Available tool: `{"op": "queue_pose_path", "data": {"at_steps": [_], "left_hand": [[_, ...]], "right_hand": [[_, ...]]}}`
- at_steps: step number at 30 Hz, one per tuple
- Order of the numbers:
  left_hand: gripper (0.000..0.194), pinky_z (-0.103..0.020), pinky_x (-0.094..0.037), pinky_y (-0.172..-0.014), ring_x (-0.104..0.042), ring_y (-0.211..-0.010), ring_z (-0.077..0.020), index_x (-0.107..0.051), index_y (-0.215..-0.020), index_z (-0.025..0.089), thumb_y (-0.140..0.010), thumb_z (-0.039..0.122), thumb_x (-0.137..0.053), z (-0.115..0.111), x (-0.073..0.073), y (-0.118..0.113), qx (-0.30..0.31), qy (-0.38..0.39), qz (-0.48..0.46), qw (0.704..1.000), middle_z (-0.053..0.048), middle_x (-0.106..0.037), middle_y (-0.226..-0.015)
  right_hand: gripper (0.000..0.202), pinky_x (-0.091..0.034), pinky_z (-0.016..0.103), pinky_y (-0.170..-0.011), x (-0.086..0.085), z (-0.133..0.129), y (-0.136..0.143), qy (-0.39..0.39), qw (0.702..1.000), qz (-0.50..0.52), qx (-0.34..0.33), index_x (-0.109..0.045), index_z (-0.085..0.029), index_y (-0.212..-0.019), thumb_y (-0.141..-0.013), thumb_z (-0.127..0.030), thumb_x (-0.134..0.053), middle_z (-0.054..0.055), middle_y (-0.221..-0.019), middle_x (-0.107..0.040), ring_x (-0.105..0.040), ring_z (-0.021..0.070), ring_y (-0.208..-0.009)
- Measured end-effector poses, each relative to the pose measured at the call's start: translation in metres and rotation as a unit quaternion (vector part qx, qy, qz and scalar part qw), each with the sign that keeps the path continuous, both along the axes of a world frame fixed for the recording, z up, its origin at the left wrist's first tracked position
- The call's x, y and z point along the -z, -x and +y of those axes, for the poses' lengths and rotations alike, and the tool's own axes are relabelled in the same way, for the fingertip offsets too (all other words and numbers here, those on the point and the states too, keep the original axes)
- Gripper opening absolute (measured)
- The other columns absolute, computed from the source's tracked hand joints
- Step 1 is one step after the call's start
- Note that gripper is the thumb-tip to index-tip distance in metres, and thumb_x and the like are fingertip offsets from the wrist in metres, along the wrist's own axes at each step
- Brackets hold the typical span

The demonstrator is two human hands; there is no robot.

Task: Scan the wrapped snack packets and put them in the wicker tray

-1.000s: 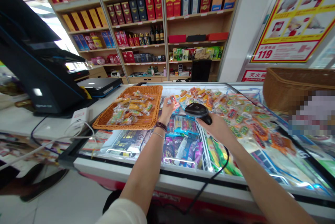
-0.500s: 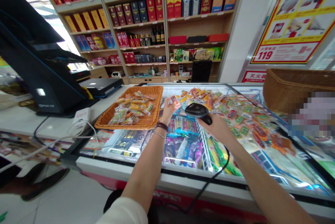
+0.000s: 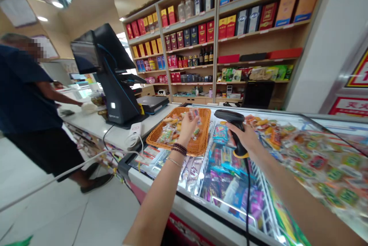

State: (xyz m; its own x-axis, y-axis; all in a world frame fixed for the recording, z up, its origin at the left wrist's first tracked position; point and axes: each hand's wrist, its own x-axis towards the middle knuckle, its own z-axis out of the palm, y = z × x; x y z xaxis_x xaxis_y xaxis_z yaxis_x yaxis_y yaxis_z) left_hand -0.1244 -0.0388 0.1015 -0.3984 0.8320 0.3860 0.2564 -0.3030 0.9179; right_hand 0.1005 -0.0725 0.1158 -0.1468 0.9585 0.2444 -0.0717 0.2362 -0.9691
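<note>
Glass tops the white-rimmed display freezer (image 3: 198,215) that forms the nearest surface, its front edge slanting beneath both forearms. From a black handheld barcode scanner (image 3: 230,116) with a yellow-trimmed base, a black cable (image 3: 248,192) hangs down across that edge. The right hand (image 3: 245,138) wraps the scanner's handle, holding it over the glass. Between the scanner's head and the right rim of a shallow orange-brown wicker basket (image 3: 204,138) runs a narrow open gap. Over the basket's right part, the left hand (image 3: 188,127) pinches a small clear-wrapped snack (image 3: 194,113) at its fingertips; whether that snack touches the basket, I cannot tell.

Orange-yellow snacks in clear wrappers (image 3: 169,129) lie loosely in the wicker basket. Under the glass, a white wire basket (image 3: 204,167) contains blue and purple packets (image 3: 220,179). More wrapped snacks (image 3: 319,161) spread over the freezer's right side, partly blurred.

Beyond the wicker basket, a white counter (image 3: 86,119) carries a black checkout terminal (image 3: 120,92) and a flat dark scale (image 3: 153,104). A person in a dark-blue shirt (image 3: 25,85) stands beside it. Pale wooden shelves (image 3: 216,65) of boxes and bottles line the back.
</note>
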Motion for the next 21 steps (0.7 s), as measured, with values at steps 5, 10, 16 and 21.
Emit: {"op": "queue_pose_path", "data": {"at_steps": [5, 10, 16, 21], "left_hand": [[0.019, -0.049, -0.041, -0.110, -0.057, -0.124, -0.0329, -0.062, -0.105, 0.016, -0.086, 0.021, -0.062, -0.030, -0.005, 0.062, -0.207, 0.086, 0.242, 0.944, -0.018, -0.065, -0.120], [0.045, -0.054, -0.029, -0.120, -0.041, -0.141, -0.0363, -0.057, -0.128, 0.014, -0.084, 0.015, -0.061, -0.034, -0.006, 0.035, -0.199, -0.064, 0.302, 0.930, -0.022, -0.051, -0.143], [0.032, -0.050, -0.037, -0.115, -0.054, -0.125, -0.0323, -0.064, -0.120, 0.020, -0.088, 0.019, -0.061, -0.013, -0.002, -0.108, 0.116, -0.160, 0.276, 0.940, -0.015, -0.063, -0.126], [0.031, -0.051, -0.041, -0.113, -0.057, -0.124, -0.0330, -0.068, -0.115, 0.021, -0.085, 0.016, -0.066, -0.003, 0.030, -0.232, 0.310, -0.167, 0.267, 0.897, -0.014, -0.066, -0.121]], "right_hand": [[0.046, -0.038, 0.024, -0.034, 0.002, -0.005, 0.028, 0.028, 0.999, 0.029, -0.008, -0.053, -0.021, -0.068, -0.066, -0.056, -0.083, -0.004, -0.055, -0.056, -0.049, 0.0095, -0.036], [0.043, -0.037, 0.025, -0.035, -0.002, -0.008, -0.005, 0.004, 0.999, 0.026, 0.020, -0.055, -0.021, -0.070, -0.068, -0.055, -0.081, -0.003, -0.057, -0.056, -0.048, 0.0097, -0.037], [0.041, -0.038, 0.027, -0.040, -0.020, -0.021, -0.098, -0.009, 0.985, 0.023, 0.172, -0.054, -0.023, -0.067, -0.071, -0.056, -0.078, -0.001, -0.057, -0.055, -0.047, 0.0115, -0.043], [0.040, -0.039, 0.030, -0.042, -0.012, -0.035, -0.160, 0.006, 0.958, 0.032, 0.284, -0.055, -0.025, -0.074, -0.069, -0.059, -0.075, -0.001, -0.059, -0.056, -0.047, 0.0143, -0.045]]}}
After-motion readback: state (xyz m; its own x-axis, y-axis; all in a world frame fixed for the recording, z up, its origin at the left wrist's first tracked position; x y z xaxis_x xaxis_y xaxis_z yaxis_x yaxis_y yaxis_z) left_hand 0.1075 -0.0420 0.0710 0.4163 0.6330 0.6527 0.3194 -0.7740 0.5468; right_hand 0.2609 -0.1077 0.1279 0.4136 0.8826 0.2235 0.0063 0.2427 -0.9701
